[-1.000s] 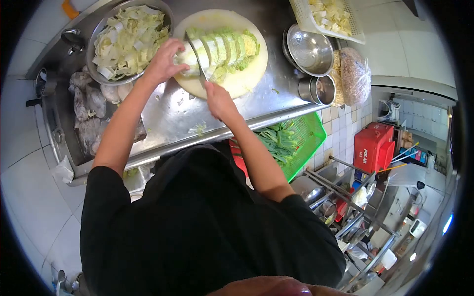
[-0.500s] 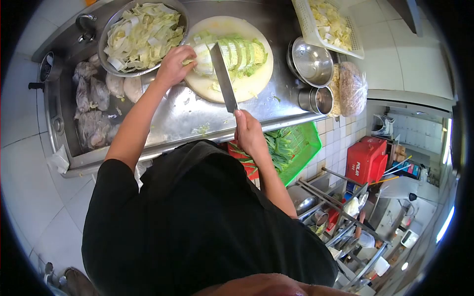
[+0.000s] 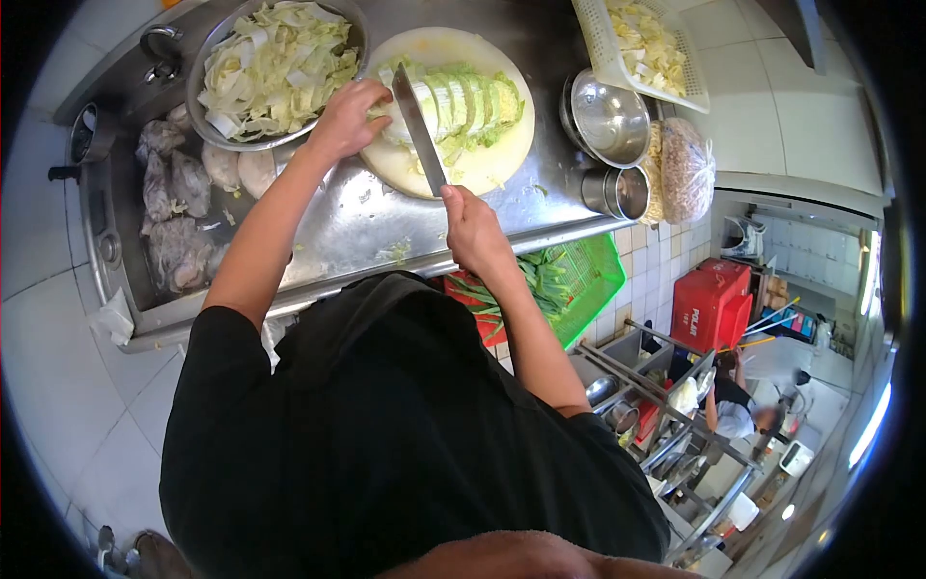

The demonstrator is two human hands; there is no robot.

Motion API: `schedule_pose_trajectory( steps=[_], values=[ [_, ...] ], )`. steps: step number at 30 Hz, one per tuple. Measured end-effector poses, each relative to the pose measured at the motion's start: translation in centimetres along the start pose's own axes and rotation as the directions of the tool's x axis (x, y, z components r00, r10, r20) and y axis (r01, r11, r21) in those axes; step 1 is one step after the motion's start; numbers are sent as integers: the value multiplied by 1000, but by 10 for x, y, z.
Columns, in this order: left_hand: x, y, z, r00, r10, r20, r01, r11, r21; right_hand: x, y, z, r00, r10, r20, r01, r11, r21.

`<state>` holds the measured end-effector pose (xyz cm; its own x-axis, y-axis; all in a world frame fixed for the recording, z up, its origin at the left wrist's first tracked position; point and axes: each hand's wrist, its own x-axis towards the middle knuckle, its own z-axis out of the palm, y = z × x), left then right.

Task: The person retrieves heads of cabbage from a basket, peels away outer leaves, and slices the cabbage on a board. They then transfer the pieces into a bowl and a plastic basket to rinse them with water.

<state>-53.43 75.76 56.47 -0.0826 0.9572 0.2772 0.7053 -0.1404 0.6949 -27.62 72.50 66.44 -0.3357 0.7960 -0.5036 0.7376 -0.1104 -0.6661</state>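
A napa cabbage, cut crosswise into thick slices, lies on a round cutting board. My right hand is wrapped round the handle of a kitchen knife. The blade points away from me and stands at the left part of the cabbage. My left hand rests with bent fingers against the cabbage's left end, close to the blade, and steadies it. Left of the board, a large metal bowl is heaped with cut cabbage leaves.
Wrapped pale meat lies in the sink at left. Right of the board stand metal bowls, metal pots, a white basket of cut leaves and filled bags. A green crate sits below. A person is at far right.
The knife and my right hand have shifted left and slightly away from me along the cabbage. My left hand has moved slightly. At far right, the other person shows more.
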Motion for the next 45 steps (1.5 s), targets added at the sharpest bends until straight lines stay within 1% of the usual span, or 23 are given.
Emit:
schedule_pose_trajectory(
  steps=[6, 11, 13, 15, 17, 19, 20, 23, 26, 27, 28, 30, 31, 32, 34, 36, 38, 39, 40, 42, 43, 44, 45],
  values=[
    [4, -10, 6, 999, -37, 28, 39, 996, -77, 16, -5, 3, 999, -32, 20, 33, 999, -3],
    [2, -6, 6, 1000, -1, 18, 2, 996, -87, 21, -6, 11, 999, -46, -13, 46, 999, -27],
    [2, -9, 7, 1000, 23, 17, -22, 997, -75, 53, 14, 33, 998, -42, 42, 42, 999, 12],
    [-5, -12, 11, 998, 56, 3, -56, 995, -78, 65, 16, 46, 994, 42, 96, -49, 996, 68],
    [-4, -12, 12, 999, 53, -1, -52, 994, -101, 68, -4, 44, 976, 159, 151, -180, 974, 139],
    [-9, -18, 12, 998, 66, -16, -67, 994, -81, 62, 0, 39, 977, 114, 180, -142, 978, 152],
    [-17, -21, 13, 999, 34, -36, -39, 991, -124, 59, 4, 37, 976, 90, 200, -122, 981, 153],
    [-49, -35, 8, 993, -66, -96, 39, 967, -252, 44, 68, 50, 993, -45, 106, 34, 994, 100],
    [-92, -41, 28, 952, -280, -121, 217, 900, -379, 4, 62, 32, 983, 88, 159, -110, 984, 136],
    [-97, -38, 33, 899, -420, -126, 323, 829, -457, 6, 67, 34, 984, 78, 160, -101, 985, 143],
    [-94, -34, 40, 825, -536, -178, 413, 787, -458, 11, 73, 37, 986, 64, 157, -88, 985, 150],
    [-82, -21, 58, 616, -736, -281, 570, 663, -485, 12, 74, 37, 985, 72, 155, -99, 980, 174],
    [-69, 13, 43, 575, -802, -161, 631, 560, -536, 9, 69, 35, 983, 93, 160, -122, 975, 186],
    [-66, 4, 35, 605, -783, 143, 721, 464, -514, 7, 66, 34, 979, 113, 169, -145, 970, 195],
    [-69, -9, 40, 599, -785, 159, 692, 407, -597, 12, 74, 34, 988, 85, 129, -103, 985, 139],
    [-86, -11, 39, 651, -734, 192, 593, 335, -732, 26, 97, 37, 994, 15, 109, -24, 996, 82],
    [-115, -6, 32, 588, -787, 188, 612, 281, -739, 35, 105, 36, 983, 101, 156, -105, 994, 22],
    [-134, -1, 22, 588, -782, 209, 601, 249, -759, 35, 104, 31, 983, 28, 182, -24, 999, -22],
    [-161, 1, 6, 597, -769, 227, 585, 224, -780, 31, 98, 33, 983, 60, 175, -66, 997, 27],
    [-236, 2, -26, 589, -802, 97, 322, 123, -939, 22, 84, 37, 984, 112, 136, -134, 978, 160],
    [-266, 7, -37, 597, -801, 39, 174, 82, -981, 22, 87, 33, 981, 84, 178, -113, 980, 161],
    [-309, 14, -58, 577, -817, -7, 71, 59, -996, 20, 87, 31, 977, 59, 204, -94, 982, 166],
    [-362, 22, -83, 558, -829, -47, -33, 34, -999, 17, 82, 31, 977, 87, 193, -115, 984, 140]
  ],
)
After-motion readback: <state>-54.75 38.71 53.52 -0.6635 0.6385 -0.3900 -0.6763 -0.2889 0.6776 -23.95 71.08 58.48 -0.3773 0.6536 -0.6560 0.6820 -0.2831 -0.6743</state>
